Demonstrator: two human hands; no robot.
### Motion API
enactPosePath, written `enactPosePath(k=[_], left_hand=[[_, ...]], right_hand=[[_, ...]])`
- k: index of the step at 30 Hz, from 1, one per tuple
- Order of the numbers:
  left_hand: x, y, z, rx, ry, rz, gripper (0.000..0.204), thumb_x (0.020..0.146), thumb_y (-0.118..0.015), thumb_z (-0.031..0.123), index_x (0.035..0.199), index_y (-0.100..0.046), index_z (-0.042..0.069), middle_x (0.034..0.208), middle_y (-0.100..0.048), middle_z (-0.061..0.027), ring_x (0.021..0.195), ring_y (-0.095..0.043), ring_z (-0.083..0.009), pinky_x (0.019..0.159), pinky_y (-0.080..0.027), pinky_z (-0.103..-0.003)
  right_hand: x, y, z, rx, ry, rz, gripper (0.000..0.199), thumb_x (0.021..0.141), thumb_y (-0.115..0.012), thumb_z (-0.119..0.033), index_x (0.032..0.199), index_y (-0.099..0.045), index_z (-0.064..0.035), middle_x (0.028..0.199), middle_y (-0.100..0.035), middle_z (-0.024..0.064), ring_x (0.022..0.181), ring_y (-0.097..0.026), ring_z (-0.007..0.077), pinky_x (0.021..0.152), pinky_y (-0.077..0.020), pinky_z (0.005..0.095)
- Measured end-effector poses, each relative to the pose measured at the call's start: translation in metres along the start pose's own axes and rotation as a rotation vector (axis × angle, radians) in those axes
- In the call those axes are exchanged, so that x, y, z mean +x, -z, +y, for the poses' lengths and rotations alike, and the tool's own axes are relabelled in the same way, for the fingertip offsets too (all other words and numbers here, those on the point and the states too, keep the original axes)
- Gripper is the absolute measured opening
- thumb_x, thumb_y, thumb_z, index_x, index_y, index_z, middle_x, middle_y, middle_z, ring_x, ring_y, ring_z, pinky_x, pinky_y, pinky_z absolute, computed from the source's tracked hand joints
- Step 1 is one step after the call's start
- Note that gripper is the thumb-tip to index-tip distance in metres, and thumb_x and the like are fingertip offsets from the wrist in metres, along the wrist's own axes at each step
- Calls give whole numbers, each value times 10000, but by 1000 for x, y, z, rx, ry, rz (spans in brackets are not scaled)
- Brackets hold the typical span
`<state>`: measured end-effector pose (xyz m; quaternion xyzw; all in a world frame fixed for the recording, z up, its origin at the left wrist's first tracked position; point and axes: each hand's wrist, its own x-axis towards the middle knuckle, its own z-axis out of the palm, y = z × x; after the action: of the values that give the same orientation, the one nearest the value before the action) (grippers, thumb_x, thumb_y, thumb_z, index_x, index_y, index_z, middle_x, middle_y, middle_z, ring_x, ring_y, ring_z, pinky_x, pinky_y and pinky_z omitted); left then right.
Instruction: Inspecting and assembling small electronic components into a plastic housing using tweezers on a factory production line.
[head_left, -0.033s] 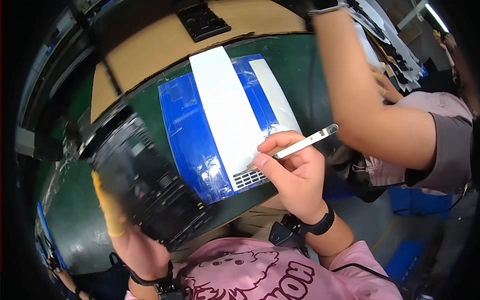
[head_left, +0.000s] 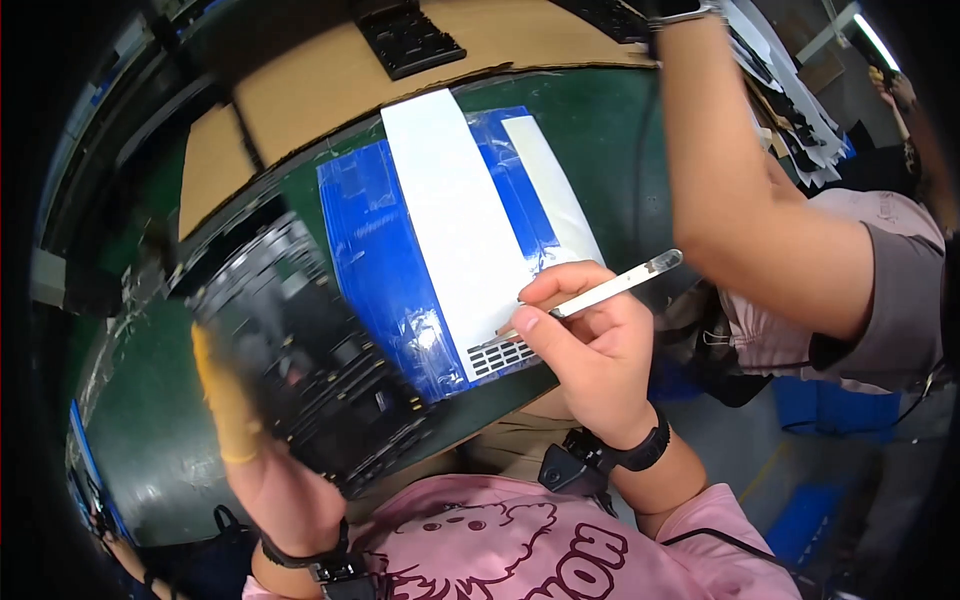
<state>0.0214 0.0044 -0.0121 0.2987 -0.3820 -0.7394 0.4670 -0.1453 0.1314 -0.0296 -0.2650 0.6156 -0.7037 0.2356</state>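
Note:
My right hand [head_left: 598, 345] is closed around slim white tweezers [head_left: 615, 287], their thin dark tip pointing down at the near end of a long white sheet [head_left: 455, 210]. Rows of small black rectangular pads [head_left: 497, 357] sit on that end of the sheet, right by the tip. On the left, my left hand [head_left: 235, 410], yellow-gloved at the fingers, grips a large black plastic panel [head_left: 330, 360] by its left edge and holds it tilted. The panel has ribs and small brass-coloured spots and is slightly blurred. Most of my left fingers are hidden behind it.
Under the white sheet lies a blue taped board [head_left: 370, 240] with a cream strip [head_left: 555, 190] on the green table [head_left: 170, 450]. Cardboard [head_left: 300, 90] carrying another black part [head_left: 415, 45] is at the back. A co-worker's arm [head_left: 705, 140] reaches across from the right.
The black panel in my left hand has shifted slightly right and tilted. The co-worker's arm has moved a little to the right. My right hand has barely moved.

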Motion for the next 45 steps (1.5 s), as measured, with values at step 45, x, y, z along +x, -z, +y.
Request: enactPosePath(k=[45], left_hand=[[0, -1, -2, -336, 324, -218, 484, 906, -404, 190, 1335, -222, 57, 1239, -419, -105, 1094, -467, -202, 923, -395, -343]], right_hand=[[-26, -66, -33, 91, -3, -242, 129, 760, -586, 48, 881, -545, 68, 823, -621, 150, 719, -591, 124, 611, -451, 197]])
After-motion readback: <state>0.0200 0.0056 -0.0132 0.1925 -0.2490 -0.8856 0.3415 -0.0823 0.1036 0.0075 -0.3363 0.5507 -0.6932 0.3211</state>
